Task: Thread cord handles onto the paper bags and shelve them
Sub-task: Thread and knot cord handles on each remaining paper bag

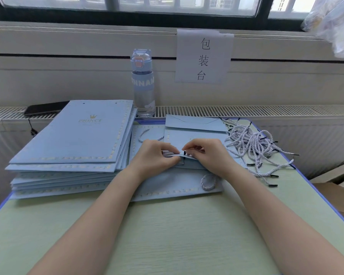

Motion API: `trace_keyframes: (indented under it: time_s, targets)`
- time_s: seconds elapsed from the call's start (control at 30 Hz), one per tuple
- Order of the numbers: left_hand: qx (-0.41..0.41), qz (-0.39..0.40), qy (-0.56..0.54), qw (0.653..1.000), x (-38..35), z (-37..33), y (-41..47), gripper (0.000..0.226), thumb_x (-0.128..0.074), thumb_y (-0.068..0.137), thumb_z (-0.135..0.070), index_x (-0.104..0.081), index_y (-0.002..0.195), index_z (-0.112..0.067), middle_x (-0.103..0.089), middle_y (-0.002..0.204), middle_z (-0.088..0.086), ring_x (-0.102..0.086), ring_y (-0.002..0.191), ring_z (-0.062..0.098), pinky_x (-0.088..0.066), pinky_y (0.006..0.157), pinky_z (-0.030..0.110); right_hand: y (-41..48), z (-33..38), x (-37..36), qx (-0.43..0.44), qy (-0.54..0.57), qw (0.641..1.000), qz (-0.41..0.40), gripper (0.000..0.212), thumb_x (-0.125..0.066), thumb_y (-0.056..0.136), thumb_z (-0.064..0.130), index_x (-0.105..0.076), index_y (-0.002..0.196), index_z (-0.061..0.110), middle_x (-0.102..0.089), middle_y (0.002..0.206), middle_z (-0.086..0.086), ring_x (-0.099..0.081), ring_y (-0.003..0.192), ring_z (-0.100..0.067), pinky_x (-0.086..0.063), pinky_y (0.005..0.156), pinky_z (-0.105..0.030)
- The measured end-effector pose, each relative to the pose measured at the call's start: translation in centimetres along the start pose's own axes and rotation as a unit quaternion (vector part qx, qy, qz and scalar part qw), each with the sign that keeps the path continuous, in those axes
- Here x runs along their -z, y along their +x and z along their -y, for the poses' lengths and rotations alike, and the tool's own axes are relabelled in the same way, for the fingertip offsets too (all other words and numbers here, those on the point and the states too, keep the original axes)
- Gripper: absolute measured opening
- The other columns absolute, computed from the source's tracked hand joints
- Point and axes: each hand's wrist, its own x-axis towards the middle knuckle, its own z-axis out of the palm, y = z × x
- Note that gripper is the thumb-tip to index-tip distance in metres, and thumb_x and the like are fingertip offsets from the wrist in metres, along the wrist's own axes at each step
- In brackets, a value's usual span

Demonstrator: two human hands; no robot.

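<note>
The hole in the paper bag (173, 181) I cannot see; the fingers of both hands cover that place. Of the cord (184, 153) only its short black tip shows, standing up between the two hands at the raised top edge of the bag. The rest of this cord is hidden under my right hand (209, 155). The fingers of that hand are curled together and seem to pinch the cord just beside the tip, though the exact contact is hard to make out. My left hand (157, 155) grips the lifted edge of the bag, thumb on top, and its fingertips are out of sight.

The bag lies flat on the green table (167, 235), in the middle, under both hands. One twisted loop (208, 181) lies on its near part. A stack of bags (74, 139) is just beside it on the left, and a pile of cords (252, 143) is near on the right. Behind the stack a phone (46, 108) is partly hidden. A water bottle (143, 82) stands at the back.
</note>
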Motion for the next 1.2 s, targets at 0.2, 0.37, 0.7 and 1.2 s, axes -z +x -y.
trace_keyframes:
  time_s: [0.2, 0.37, 0.7, 1.2]
  targets:
    - [0.036, -0.013, -0.023, 0.999, 0.2, -0.4, 0.2, 0.011, -0.082, 0.071, -0.030, -0.077, 0.070, -0.020, -0.069, 0.070, -0.017, -0.067, 0.084, 0.000, -0.050, 0.076, 0.016, 0.1, 0.0, 0.7, -0.030, -0.004, 0.999, 0.031, 0.012, -0.066, 0.084, 0.006, -0.076, 0.088, 0.012, -0.069, 0.080, 0.009, -0.060, 0.078, 0.006, -0.043, 0.076, -0.007]
    - [0.016, -0.049, -0.005, 0.999, -0.1, -0.7, 0.2, 0.015, -0.081, 0.072, -0.030, -0.078, 0.073, -0.015, -0.071, 0.071, -0.012, -0.066, 0.075, 0.005, -0.046, 0.063, 0.014, 0.1, 0.4, 0.8, -0.045, -0.024, 0.997, 0.059, 0.025, -0.054, 0.089, -0.002, -0.074, 0.093, 0.012, -0.070, 0.088, 0.001, -0.058, 0.081, -0.004, -0.038, 0.072, -0.002]
    - [-0.006, -0.121, -0.039, 0.992, -0.5, -1.2, -0.1, 0.016, -0.079, 0.076, -0.025, -0.075, 0.066, -0.014, -0.058, 0.048, -0.018, -0.047, 0.046, -0.001, -0.030, 0.050, 0.009, 0.2, 0.5, 1.3, 0.079, -0.119, 0.989, -0.050, 0.034, -0.043, 0.084, -0.002, -0.072, 0.095, 0.013, -0.063, 0.099, -0.006, -0.057, 0.090, -0.025, -0.044, 0.079, -0.032]
    - [0.091, -0.217, -0.127, 0.964, -0.1, -2.0, 0.4, 0.030, -0.074, 0.082, -0.026, -0.064, 0.059, -0.009, -0.064, 0.061, -0.012, -0.055, 0.055, -0.001, -0.039, 0.058, 0.014, 0.0, 1.6, -1.6, 0.113, -0.228, 0.935, -0.248, 0.016, -0.066, 0.080, 0.028, -0.073, 0.072, 0.016, -0.067, 0.064, 0.001, -0.061, 0.057, -0.023, -0.051, 0.052, -0.029]
